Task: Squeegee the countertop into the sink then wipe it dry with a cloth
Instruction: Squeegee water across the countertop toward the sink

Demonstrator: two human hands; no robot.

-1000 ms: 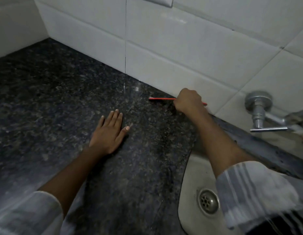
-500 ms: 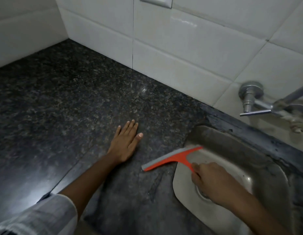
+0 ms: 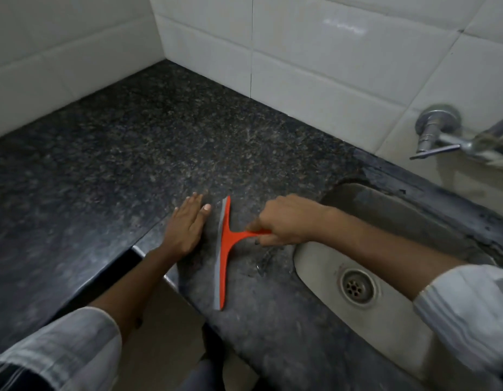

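An orange squeegee (image 3: 224,255) with a grey rubber blade lies blade-down on the dark speckled granite countertop (image 3: 132,153), its blade running from near to far. My right hand (image 3: 287,218) is shut on its orange handle, just left of the sink (image 3: 323,280). Flat on the counter rests my left hand (image 3: 185,224), fingers spread, right beside the blade's far end. A little water glistens on the stone between the squeegee and the sink rim. No cloth is in view.
The steel sink has a round drain (image 3: 357,286). A chrome wall tap (image 3: 439,136) sticks out above it at the right. White tiled walls (image 3: 315,66) close the counter at the back and left. The counter's front edge (image 3: 126,266) steps inward near my left wrist.
The squeegee went from the back wall to the sink rim, and now sits back on the counter beside my left hand, turned lengthwise. My left hand stayed flat on the stone.
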